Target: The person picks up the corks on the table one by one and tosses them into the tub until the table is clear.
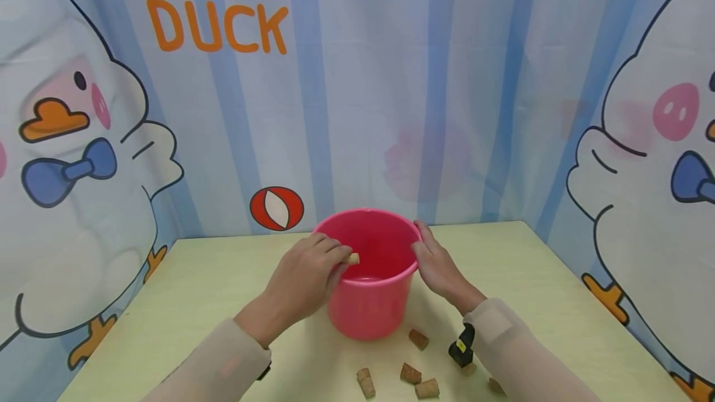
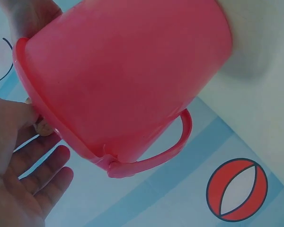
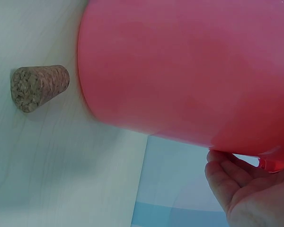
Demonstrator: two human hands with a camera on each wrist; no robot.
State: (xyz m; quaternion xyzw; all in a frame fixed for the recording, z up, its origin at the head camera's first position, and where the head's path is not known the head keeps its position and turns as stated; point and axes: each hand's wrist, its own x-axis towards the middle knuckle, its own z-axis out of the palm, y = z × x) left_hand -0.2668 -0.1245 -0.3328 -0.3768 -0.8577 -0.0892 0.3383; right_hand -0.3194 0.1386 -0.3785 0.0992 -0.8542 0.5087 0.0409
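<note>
A pink plastic bucket (image 1: 368, 309) stands upright on the table. At its left rim my left hand (image 1: 310, 272) pinches a cork (image 1: 353, 259) between thumb and fingers, over the opening. The left wrist view shows the same cork (image 2: 43, 127) just beside the rim, partly covered by the thumb; the other fingers are spread. On the far right side my right hand (image 1: 438, 262) grips the bucket's rim, thumb over the edge and fingers outside. The bucket's handle (image 2: 154, 163) hangs down along its side. Only part of the bucket's inside shows.
Several loose corks lie in front of the bucket, among them a dark one (image 1: 419, 339), a lighter one (image 1: 427, 388) and a narrow one (image 1: 365, 383). Others lie partly under the right forearm. A duck-print curtain (image 1: 374, 79) stands behind the pale table (image 1: 223, 290).
</note>
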